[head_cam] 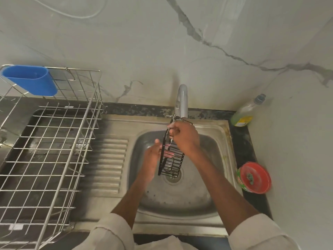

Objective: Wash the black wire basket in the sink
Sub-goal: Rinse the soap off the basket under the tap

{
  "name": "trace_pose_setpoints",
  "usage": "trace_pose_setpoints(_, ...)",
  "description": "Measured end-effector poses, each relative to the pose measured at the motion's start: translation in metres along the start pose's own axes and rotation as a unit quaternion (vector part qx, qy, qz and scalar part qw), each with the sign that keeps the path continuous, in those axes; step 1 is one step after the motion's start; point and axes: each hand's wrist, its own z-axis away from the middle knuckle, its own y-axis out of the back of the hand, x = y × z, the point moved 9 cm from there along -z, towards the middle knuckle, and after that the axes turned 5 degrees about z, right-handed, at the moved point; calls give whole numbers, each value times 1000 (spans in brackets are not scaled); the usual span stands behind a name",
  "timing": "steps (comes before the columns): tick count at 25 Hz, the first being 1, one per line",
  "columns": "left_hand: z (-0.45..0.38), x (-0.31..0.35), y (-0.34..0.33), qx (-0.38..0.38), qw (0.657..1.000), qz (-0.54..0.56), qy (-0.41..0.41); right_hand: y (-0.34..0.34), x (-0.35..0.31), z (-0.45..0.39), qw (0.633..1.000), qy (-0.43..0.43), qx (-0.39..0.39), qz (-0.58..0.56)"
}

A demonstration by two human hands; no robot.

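- Black wire basket [172,158] held upright over the sink [212,152] bowl, lower end above the drain [173,178], top end just below the faucet [182,100].
- Right hand [183,136] closed around the basket's top end.
- Left hand [153,157] fingers extended, flat against the basket's left side; not gripping.
- Dish rack [54,141] left of the sink; blue cup [30,79] at its back corner.
- Soap bottle [246,112] at the counter's back right corner.

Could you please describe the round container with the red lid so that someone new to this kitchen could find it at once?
Start at the steel sink and move to the dark counter strip along its right side. The red-lidded tub sits at the nearer end, with green sides; the only other item there, the tall clear bottle, stands in the far corner.
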Motion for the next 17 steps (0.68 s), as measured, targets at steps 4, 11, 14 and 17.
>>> trace_pose_setpoints(4, 8, 24, -15, -8, 995, 24, -92, 7, 17, -4, 996, -63, 14, -61)
trace_pose_setpoints(11, -2, 20, 0, 49, 994, 22, -92, 4, 12, -19, 973, -76, -30, -215)
trace_pose_setpoints(14, -2, 18, 9, 54, 994, 44, -83, -8, 12, -20, 933, -106, -24, -344)
trace_pose_setpoints(17, -6, 12, 14, 48, 995, 57, -67, -9, -1, -23, 967, -80, -3, -242)
